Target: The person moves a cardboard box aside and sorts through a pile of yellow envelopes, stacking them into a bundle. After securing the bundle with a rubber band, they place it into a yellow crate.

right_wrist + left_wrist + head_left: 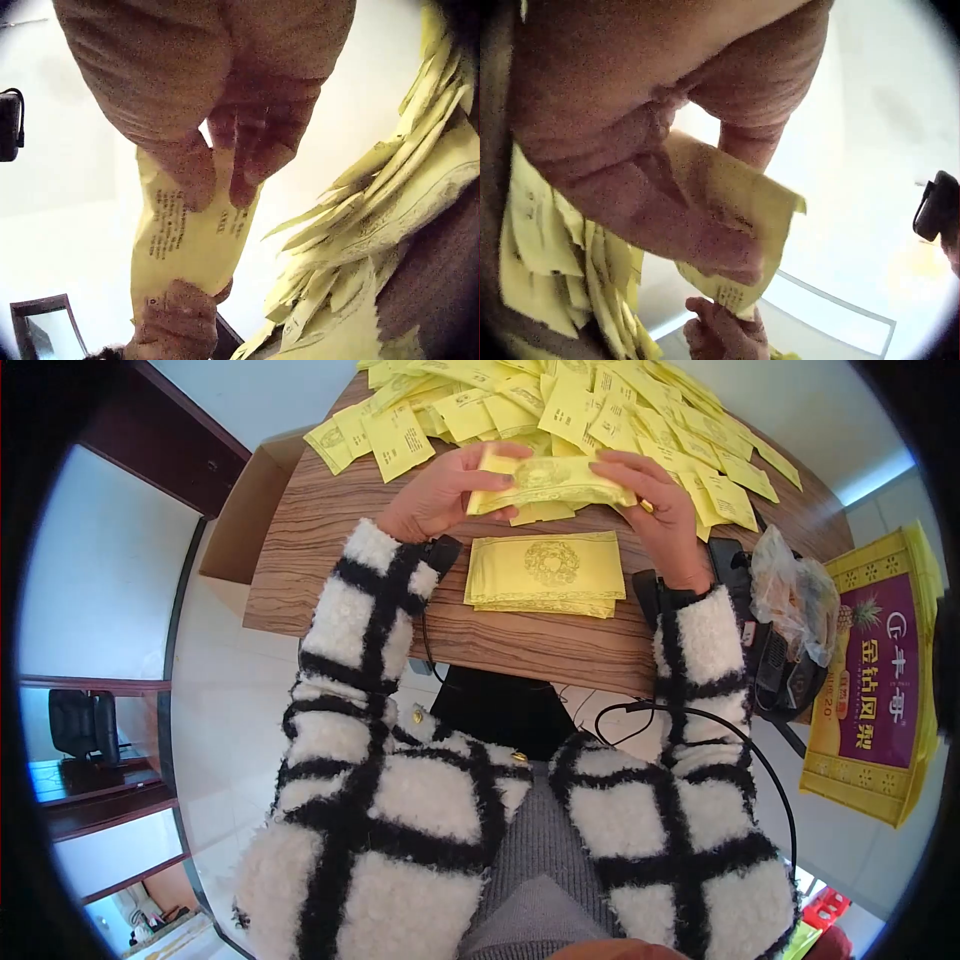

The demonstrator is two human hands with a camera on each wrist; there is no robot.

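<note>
Both hands hold one yellow packet (548, 482) above the wooden table (300, 550). My left hand (440, 490) grips its left end, thumb on top. My right hand (655, 500) pinches its right end. In the left wrist view the packet (739, 210) runs from my palm towards the other hand's fingers (720, 330). The right wrist view shows the packet (184, 240) with printed text, pinched between thumb and fingers (247, 150). Under the hands lies a neat stack of yellow packets (545, 572). A big loose heap of yellow packets (560, 410) covers the far side of the table.
An open cardboard box (250, 510) stands off the table's left edge. At the right are a crumpled clear plastic bag (795, 595), a dark device with a cable (770, 670), and a yellow and purple carton (880, 680). A dark chair (85, 725) stands far left.
</note>
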